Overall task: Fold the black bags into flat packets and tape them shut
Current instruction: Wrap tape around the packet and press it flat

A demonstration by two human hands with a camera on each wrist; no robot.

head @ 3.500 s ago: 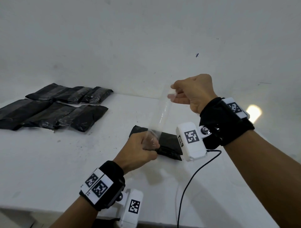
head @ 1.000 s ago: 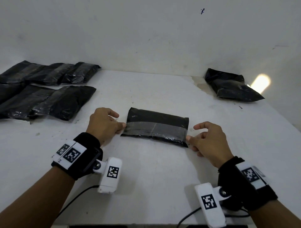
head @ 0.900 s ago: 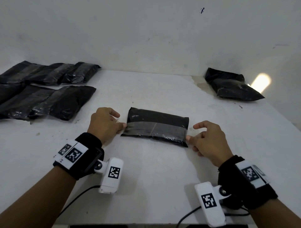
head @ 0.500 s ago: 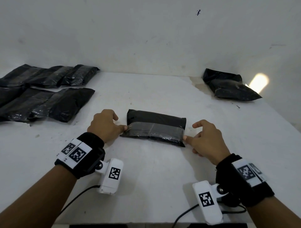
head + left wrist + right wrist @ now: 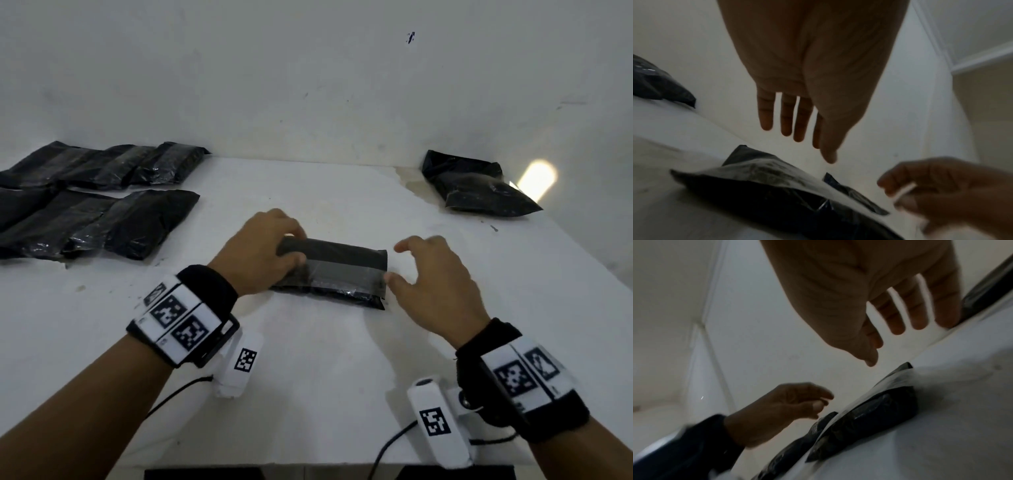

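Folded black packet (image 5: 337,274): flat, oblong, lying on the white tabletop (image 5: 308,377) at centre, long side running left to right, its right end angled slightly nearer. A strip of clear tape (image 5: 346,272) runs along its length, reading as a grey band. Glossy, crinkled plastic along the near edge.

Finished packets (image 5: 102,212): black, flat, taped, laid in two overlapping rows at the far left of the tabletop.

Unfolded black bag (image 5: 476,190): puffy and wrinkled, lying at the far right by the wall.
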